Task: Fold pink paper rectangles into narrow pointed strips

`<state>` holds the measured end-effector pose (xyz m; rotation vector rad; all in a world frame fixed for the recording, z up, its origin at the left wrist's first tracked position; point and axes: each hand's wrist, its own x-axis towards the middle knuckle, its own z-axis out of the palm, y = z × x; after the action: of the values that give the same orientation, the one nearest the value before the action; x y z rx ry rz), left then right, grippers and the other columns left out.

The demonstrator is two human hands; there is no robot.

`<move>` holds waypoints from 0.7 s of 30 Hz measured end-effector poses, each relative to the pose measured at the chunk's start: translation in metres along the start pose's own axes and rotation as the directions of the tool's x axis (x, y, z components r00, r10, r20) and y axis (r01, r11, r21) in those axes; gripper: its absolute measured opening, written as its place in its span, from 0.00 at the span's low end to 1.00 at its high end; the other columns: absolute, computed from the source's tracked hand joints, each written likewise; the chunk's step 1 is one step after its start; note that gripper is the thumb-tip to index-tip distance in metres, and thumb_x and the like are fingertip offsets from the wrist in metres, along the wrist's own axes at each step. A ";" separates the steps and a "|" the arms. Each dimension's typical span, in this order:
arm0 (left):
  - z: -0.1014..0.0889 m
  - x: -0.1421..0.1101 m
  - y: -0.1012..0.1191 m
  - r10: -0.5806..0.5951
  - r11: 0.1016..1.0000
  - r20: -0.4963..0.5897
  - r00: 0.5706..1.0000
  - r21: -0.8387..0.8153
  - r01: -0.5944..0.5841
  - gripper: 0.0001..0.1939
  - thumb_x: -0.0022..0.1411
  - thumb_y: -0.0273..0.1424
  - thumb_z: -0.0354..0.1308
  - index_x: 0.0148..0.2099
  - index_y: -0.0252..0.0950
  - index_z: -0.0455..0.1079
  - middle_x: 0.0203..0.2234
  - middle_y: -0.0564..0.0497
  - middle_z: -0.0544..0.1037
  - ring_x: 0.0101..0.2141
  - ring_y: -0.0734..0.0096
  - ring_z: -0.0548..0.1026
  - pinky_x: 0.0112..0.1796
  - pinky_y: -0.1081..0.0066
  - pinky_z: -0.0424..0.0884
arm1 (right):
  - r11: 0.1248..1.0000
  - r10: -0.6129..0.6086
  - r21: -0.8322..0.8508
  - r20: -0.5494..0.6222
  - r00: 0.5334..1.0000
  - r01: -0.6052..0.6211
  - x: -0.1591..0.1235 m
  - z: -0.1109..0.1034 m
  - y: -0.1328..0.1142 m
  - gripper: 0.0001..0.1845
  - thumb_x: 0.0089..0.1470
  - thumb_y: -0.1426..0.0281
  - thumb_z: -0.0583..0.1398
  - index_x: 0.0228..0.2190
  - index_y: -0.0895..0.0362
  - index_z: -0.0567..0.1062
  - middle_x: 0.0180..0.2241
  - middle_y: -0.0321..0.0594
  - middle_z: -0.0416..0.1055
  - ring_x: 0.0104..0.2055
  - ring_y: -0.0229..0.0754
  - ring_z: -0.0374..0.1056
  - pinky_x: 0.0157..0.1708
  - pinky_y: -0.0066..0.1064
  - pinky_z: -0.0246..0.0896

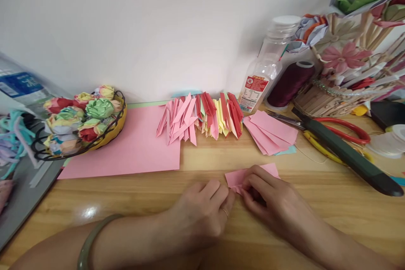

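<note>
A small pink paper rectangle point(268, 169) lies on the wooden table with its near edge partly folded. My left hand point(207, 206) is closed, pinching the paper's near left corner with thumb and forefinger. My right hand point(272, 196) pinches the same paper along its near edge, fingers curled over it. The hands nearly meet, and they hide much of the fold. Just behind my right hand, a fanned stack of pink paper slips point(272, 133) rests on the table. Folded paper strips point(180, 120) in pink, red and yellow are heaped against the wall.
On the left, a wire basket point(122, 120) of paper flowers stands on a pink sheet point(152, 147). Scissors with red handles point(351, 128) and a dark-handled tool point(351, 152) lie on the right. Behind them are a clear bottle point(262, 71) and a purple thread spool point(289, 86).
</note>
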<state>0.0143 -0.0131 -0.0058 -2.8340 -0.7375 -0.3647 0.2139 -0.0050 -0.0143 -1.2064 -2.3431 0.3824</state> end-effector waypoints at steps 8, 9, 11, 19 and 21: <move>0.002 0.002 -0.002 0.003 1.000 0.006 1.000 -0.020 -0.003 0.07 0.62 0.22 0.48 0.41 0.26 0.65 0.26 0.49 0.66 0.27 0.68 0.64 0.22 0.70 0.59 | 0.999 0.021 -0.041 -0.023 1.000 -0.022 0.001 0.002 -0.001 0.09 0.55 0.74 0.51 0.23 0.55 0.64 0.24 0.36 0.62 0.22 0.35 0.60 0.20 0.26 0.55; 0.002 0.002 -0.002 0.005 1.000 0.009 1.000 -0.020 -0.005 0.07 0.62 0.22 0.48 0.42 0.26 0.65 0.26 0.49 0.66 0.27 0.68 0.64 0.22 0.70 0.59 | 0.999 0.021 -0.047 -0.027 0.999 -0.022 0.001 0.003 -0.002 0.09 0.54 0.74 0.51 0.23 0.55 0.63 0.23 0.36 0.62 0.22 0.35 0.60 0.20 0.26 0.55; 0.002 0.002 -0.002 0.006 1.000 0.014 1.000 -0.015 -0.005 0.08 0.62 0.22 0.47 0.42 0.26 0.65 0.26 0.50 0.65 0.26 0.68 0.64 0.22 0.70 0.59 | 0.998 0.019 -0.054 -0.030 0.999 -0.021 0.001 0.002 -0.002 0.09 0.54 0.75 0.51 0.23 0.55 0.64 0.24 0.36 0.62 0.22 0.35 0.60 0.20 0.26 0.56; 0.003 0.001 -0.002 -0.024 0.999 0.018 1.000 -0.025 0.025 0.08 0.62 0.23 0.48 0.43 0.27 0.65 0.27 0.49 0.66 0.28 0.67 0.63 0.23 0.69 0.59 | 0.947 -0.321 0.003 0.106 0.941 0.323 -0.003 -0.019 0.007 0.13 0.60 0.75 0.48 0.42 0.59 0.70 0.37 0.44 0.71 0.41 0.40 0.68 0.39 0.30 0.66; 0.003 0.001 -0.003 -0.042 0.999 0.000 0.999 -0.015 0.042 0.05 0.61 0.23 0.49 0.40 0.29 0.65 0.26 0.50 0.65 0.28 0.67 0.63 0.23 0.70 0.58 | 0.919 -0.387 -0.031 0.129 0.913 0.394 -0.004 -0.026 0.010 0.14 0.61 0.75 0.47 0.43 0.60 0.69 0.34 0.43 0.72 0.38 0.42 0.69 0.37 0.32 0.67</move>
<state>0.0144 -0.0095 -0.0084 -2.8356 -0.7980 -0.3790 0.2365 -0.0019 0.0016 -0.7220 -2.6389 0.2560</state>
